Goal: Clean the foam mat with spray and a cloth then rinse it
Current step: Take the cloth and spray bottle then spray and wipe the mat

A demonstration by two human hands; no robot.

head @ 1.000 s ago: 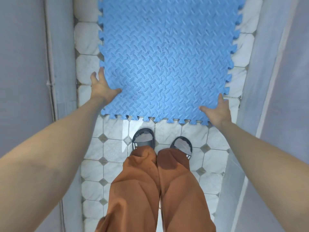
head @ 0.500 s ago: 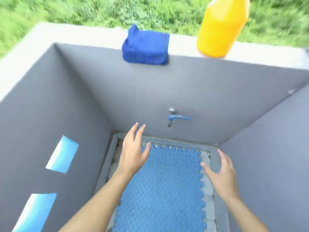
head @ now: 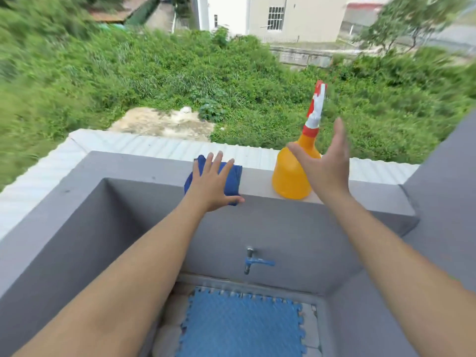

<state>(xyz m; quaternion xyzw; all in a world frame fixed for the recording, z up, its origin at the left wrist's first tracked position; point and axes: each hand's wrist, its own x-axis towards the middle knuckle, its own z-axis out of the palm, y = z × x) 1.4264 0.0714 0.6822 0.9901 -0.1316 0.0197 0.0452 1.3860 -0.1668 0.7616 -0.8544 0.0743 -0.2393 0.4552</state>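
Left hand point(head: 213, 188) spread flat over the blue cloth point(head: 233, 180) on the wall ledge point(head: 257, 177), apparently touching it, though blur makes that uncertain. Right hand point(head: 325, 166) wide open, empty, just short of the orange spray bottle point(head: 289, 176). The foam mat point(head: 242, 328) lies below on the floor. A careless swipe could knock the bottle off the ledge's far side.

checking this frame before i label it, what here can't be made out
All in the head view:
- blue cloth: mostly covered by the left hand; contact unclear.
- spray bottle: right hand hides its right side; nozzle blurred.
- foam mat: cut off by the bottom edge and both forearms.
- tap: too small to tell whether it runs.
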